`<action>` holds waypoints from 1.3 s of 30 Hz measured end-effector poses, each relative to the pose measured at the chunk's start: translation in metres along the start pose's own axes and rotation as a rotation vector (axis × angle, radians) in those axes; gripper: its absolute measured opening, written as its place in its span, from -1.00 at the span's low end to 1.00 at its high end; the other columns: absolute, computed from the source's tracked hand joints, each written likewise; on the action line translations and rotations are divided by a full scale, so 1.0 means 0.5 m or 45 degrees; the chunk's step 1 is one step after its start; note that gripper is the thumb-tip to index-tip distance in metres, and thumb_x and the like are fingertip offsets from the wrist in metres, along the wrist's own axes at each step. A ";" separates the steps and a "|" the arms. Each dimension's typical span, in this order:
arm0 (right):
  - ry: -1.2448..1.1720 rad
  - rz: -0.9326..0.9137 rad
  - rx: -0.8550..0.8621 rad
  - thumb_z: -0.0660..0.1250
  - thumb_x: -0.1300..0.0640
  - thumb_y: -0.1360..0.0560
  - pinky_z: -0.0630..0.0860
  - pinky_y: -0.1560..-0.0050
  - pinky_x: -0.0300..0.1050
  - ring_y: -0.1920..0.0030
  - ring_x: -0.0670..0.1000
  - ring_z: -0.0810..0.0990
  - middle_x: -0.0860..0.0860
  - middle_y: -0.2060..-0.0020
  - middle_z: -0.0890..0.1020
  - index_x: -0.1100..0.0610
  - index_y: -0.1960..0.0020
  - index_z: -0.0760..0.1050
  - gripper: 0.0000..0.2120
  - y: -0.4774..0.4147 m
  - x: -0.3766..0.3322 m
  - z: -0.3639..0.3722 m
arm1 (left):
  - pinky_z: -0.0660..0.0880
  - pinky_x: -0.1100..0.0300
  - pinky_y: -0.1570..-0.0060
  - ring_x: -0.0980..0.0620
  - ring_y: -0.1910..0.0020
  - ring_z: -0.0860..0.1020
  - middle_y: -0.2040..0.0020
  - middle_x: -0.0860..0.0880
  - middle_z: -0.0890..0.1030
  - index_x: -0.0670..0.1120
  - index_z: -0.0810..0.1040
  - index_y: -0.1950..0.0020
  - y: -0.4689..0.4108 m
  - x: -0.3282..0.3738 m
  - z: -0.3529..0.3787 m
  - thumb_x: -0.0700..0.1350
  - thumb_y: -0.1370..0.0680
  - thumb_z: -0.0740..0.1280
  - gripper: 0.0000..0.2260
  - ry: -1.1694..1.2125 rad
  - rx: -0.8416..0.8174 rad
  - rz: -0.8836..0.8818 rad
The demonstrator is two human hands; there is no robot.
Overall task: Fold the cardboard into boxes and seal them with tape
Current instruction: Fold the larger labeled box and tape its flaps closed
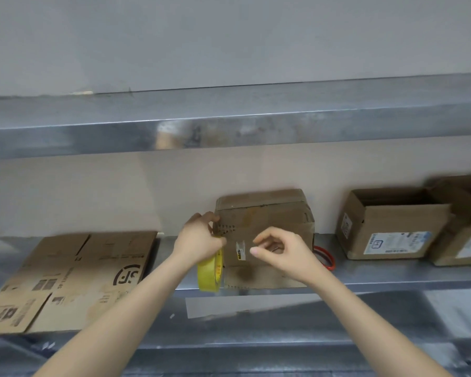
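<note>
- The folded cardboard box [267,227] lies tipped on its side in the middle of the steel shelf [392,278], its back to the wall and 1 broad face turned toward the person, probably so that face is easy to reach for taping
- The left hand [199,240] sits at the box's upper left corner with its fingers curled onto the edge, and the yellow tape roll [210,272] hangs on edge below the palm, touching the box's left side; holding the roll there likely braces the box and lets a strip start at that corner
- The right hand [280,251] hovers in front of the box face with its fingers curled and the thumb and forefinger tips close together; I cannot tell whether a tape end is pinched between them
- A flat cardboard sheet [74,278] lies unfolded to the left, near the left forearm, presumably the next blank to fold
- To the right, well apart from the hands, stand 2 more: an open box with a white label [392,224] and a second open box [465,227] just beside it, both with tops unsealed
- Red rings [327,258] lie just beside the tipped box's lower right corner; what they are is unclear
- The step in hand looks like sealing this 1 box, with the others yet to be taped
</note>
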State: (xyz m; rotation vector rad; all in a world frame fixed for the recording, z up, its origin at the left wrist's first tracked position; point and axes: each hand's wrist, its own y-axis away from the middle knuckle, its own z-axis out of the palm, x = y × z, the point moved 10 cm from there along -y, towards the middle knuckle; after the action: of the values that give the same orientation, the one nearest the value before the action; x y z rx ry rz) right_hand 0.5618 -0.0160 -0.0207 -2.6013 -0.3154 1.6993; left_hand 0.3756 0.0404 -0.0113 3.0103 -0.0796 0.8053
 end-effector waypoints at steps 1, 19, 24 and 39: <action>0.030 0.004 0.011 0.50 0.02 -0.43 0.54 0.05 -0.22 0.16 -0.14 0.63 -0.11 0.24 0.68 -0.03 0.07 0.60 -0.88 -0.003 0.004 -0.009 | 0.39 0.22 0.12 -0.02 0.03 0.50 -0.01 -0.02 0.50 0.02 0.47 -0.28 -0.002 0.001 0.000 -0.02 -0.42 0.43 -0.57 0.011 -0.008 -0.002; 0.340 0.421 0.615 0.37 0.22 -0.50 0.48 0.04 -0.07 0.04 0.12 0.60 0.06 0.10 0.60 0.18 -0.09 0.46 -0.81 0.053 0.239 -0.252 | 0.34 0.21 0.15 -0.05 0.06 0.51 -0.01 -0.06 0.59 0.00 0.52 -0.23 0.026 -0.005 -0.032 -0.11 -0.45 0.40 -0.66 0.036 0.161 -0.048; 0.718 0.573 0.112 0.43 0.08 -0.49 0.37 0.11 -0.21 -0.04 0.03 0.58 0.01 -0.03 0.60 0.17 -0.17 0.48 -0.68 0.016 0.294 -0.163 | 0.38 0.17 0.12 -0.04 0.11 0.48 0.01 -0.04 0.59 0.03 0.53 -0.20 0.042 -0.017 -0.059 -0.10 -0.44 0.39 -0.67 0.032 0.247 -0.082; 0.514 0.647 0.276 0.42 0.02 -0.48 0.56 0.13 -0.05 0.18 0.10 0.63 0.12 0.24 0.66 0.19 0.11 0.60 -0.78 0.012 0.266 -0.240 | 0.37 0.16 0.14 -0.01 0.14 0.45 -0.03 -0.05 0.52 0.00 0.53 -0.22 0.048 -0.005 -0.063 -0.08 -0.45 0.39 -0.66 0.039 0.322 -0.100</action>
State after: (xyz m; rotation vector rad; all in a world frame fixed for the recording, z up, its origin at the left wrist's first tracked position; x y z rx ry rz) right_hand 0.7230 0.0132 -0.0927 -2.9130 0.5469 1.1468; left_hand 0.3564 0.0175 0.0151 3.2076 0.1522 0.9175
